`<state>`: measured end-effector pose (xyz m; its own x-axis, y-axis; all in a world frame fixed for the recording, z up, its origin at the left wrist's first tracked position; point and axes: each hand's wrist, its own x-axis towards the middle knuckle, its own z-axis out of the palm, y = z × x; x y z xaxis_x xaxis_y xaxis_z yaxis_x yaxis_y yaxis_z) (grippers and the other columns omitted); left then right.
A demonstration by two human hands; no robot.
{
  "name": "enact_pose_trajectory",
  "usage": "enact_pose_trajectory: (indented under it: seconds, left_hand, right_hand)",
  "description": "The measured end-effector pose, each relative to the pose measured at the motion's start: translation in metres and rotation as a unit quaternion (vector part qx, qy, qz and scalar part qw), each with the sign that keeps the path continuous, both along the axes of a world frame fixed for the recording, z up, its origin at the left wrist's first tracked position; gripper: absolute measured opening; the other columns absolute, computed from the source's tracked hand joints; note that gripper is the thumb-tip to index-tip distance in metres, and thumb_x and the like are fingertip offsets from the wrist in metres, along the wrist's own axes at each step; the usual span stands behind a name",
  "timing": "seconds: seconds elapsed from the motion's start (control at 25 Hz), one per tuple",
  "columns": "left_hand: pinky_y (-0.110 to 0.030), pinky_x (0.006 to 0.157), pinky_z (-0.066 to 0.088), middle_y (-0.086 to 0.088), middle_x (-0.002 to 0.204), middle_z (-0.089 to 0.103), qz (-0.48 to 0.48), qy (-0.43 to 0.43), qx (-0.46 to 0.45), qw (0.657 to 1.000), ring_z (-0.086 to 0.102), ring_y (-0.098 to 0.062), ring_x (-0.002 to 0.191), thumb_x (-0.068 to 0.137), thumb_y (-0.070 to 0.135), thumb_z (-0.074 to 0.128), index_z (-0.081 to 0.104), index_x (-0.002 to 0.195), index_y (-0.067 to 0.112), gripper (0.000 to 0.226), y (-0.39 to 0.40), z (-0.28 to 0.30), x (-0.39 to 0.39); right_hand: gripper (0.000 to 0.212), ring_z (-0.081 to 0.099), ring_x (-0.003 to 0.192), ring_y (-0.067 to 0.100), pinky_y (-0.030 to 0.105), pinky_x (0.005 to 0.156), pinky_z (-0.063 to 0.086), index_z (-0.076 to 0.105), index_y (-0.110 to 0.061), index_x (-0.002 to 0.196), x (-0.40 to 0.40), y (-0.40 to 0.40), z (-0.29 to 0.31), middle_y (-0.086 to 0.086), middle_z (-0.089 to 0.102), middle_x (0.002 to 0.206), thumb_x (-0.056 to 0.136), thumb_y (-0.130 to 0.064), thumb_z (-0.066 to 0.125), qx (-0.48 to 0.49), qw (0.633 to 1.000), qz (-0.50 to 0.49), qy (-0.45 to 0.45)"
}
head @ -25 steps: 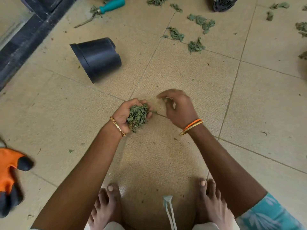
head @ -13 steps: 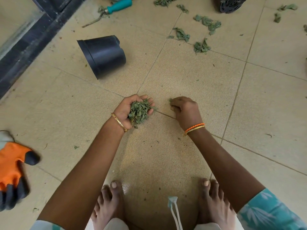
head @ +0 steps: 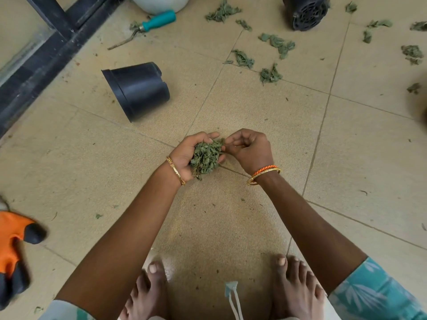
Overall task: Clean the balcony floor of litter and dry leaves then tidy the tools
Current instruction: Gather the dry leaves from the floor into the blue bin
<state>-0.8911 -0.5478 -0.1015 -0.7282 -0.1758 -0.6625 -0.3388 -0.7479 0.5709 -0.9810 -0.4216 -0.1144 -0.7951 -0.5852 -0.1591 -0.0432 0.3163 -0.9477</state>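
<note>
My left hand [head: 187, 153] is cupped palm-up over the tiled floor and holds a bunch of dry green leaves [head: 206, 158]. My right hand [head: 250, 150] is beside it, fingers curled, its fingertips touching the right edge of the bunch. More dry leaves lie scattered on the tiles further ahead, in clumps [head: 269, 75], [head: 278, 43], [head: 222, 12] and to the far right [head: 412, 53]. A small leaf scrap [head: 98, 215] lies left of my left forearm.
A black plastic pot [head: 138, 88] lies on its side ahead left. A teal-handled hand tool [head: 157, 20] rests near a pale round pot [head: 159, 2]. Another black pot [head: 306, 12] lies at the top. An orange and black glove [head: 13, 245] lies at the left edge. A dark door frame [head: 44, 54] borders the left.
My right hand has lifted from the floor and come left to the bunch in my left hand. The camera view has shifted slightly.
</note>
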Motion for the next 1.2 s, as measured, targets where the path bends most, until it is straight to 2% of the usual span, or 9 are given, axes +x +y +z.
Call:
enact_pose_trajectory:
  seconds: [0.12,0.28,0.4,0.52,0.72,0.8,0.92,1.04,1.2]
  left_hand:
    - [-0.021,0.052,0.05,-0.009,0.081,0.062,-0.044,-0.011,-0.03,0.999,0.062,-0.019,0.058,0.086,0.012,0.048,0.056,0.105,0.013,0.02,0.002,0.001,-0.009]
    - [-0.022,0.055,0.047,-0.004,0.081,0.06,-0.063,-0.06,-0.099,0.991,0.057,-0.018,0.067,0.086,0.013,0.05,0.06,0.093,0.015,0.013,-0.001,0.005,-0.031]
    - [-0.027,0.064,0.046,-0.005,0.083,0.06,-0.054,-0.069,-0.137,0.987,0.057,-0.019,0.071,0.081,0.014,0.056,0.063,0.086,0.016,0.009,-0.013,0.01,-0.051]
    - [-0.028,0.066,0.047,-0.006,0.083,0.06,-0.052,-0.076,-0.176,0.98,0.058,-0.021,0.071,0.084,0.015,0.055,0.064,0.085,0.016,0.009,-0.029,0.012,-0.073]
    - [-0.028,0.062,0.049,-0.007,0.086,0.063,-0.051,-0.077,-0.2,0.975,0.059,-0.021,0.07,0.072,0.019,0.062,0.065,0.084,0.016,0.012,-0.056,0.008,-0.107]
    - [-0.028,0.064,0.05,-0.008,0.093,0.064,-0.048,-0.076,-0.196,0.977,0.06,-0.023,0.077,0.06,0.022,0.063,0.066,0.086,0.016,0.027,-0.068,0.0,-0.119]
    - [-0.031,0.069,0.049,-0.01,0.099,0.064,-0.039,-0.057,-0.172,0.983,0.06,-0.024,0.081,0.058,0.021,0.062,0.067,0.09,0.015,0.033,-0.081,-0.018,-0.133]
    - [-0.035,0.075,0.046,-0.01,0.1,0.061,-0.037,-0.028,-0.124,0.991,0.057,-0.025,0.081,0.06,0.018,0.061,0.064,0.089,0.014,0.03,-0.089,-0.029,-0.146]
    - [-0.034,0.076,0.043,-0.01,0.092,0.065,-0.059,0.012,-0.09,0.994,0.058,-0.024,0.082,0.065,0.016,0.059,0.06,0.095,0.013,0.03,-0.083,-0.029,-0.148]
  right_hand:
    - [0.012,0.052,0.047,-0.009,0.005,0.049,0.037,0.063,-0.009,0.076,-0.003,0.001,0.003,-0.005,0.06,0.068,0.077,-0.001,0.072,0.023,0.999,0.002,0.036]
    - [0.021,0.058,0.068,-0.003,0.011,0.069,0.047,0.068,-0.019,0.077,-0.03,0.001,0.004,-0.011,0.064,0.073,0.083,0.0,0.061,0.011,0.998,-0.006,0.053]
    - [0.017,0.059,0.093,0.011,0.027,0.086,0.049,0.07,-0.02,0.089,-0.073,-0.007,0.005,-0.002,0.067,0.098,0.084,-0.008,0.06,0.054,0.994,-0.051,0.082]
    - [0.037,0.045,0.123,0.025,0.035,0.105,0.036,0.062,-0.012,0.118,-0.134,-0.026,-0.004,0.011,0.052,0.13,0.084,-0.024,0.066,0.185,0.966,-0.029,0.178]
    - [0.055,0.019,0.138,0.038,0.044,0.112,0.026,0.039,-0.018,0.141,-0.201,-0.069,-0.019,0.018,0.02,0.151,0.091,-0.026,0.058,0.308,0.927,0.036,0.211]
    - [0.039,0.028,0.135,0.036,0.039,0.108,0.031,0.048,-0.012,0.133,-0.212,-0.085,-0.031,0.021,0.032,0.145,0.093,-0.015,0.051,0.325,0.909,0.051,0.255]
    - [0.022,0.06,0.092,0.03,0.028,0.07,0.042,0.063,0.001,0.094,-0.21,-0.088,-0.052,0.02,0.062,0.098,0.087,0.005,0.043,0.291,0.885,0.005,0.363]
    - [0.019,0.062,0.071,0.03,0.029,0.062,0.045,0.062,0.003,0.076,-0.205,-0.079,-0.061,0.02,0.063,0.076,0.08,0.01,0.045,0.217,0.881,-0.042,0.419]
    - [0.023,0.065,0.071,0.007,0.012,0.075,0.051,0.073,-0.009,0.083,-0.18,-0.068,-0.029,0.002,0.07,0.076,0.079,0.009,0.06,0.065,0.969,-0.098,0.217]
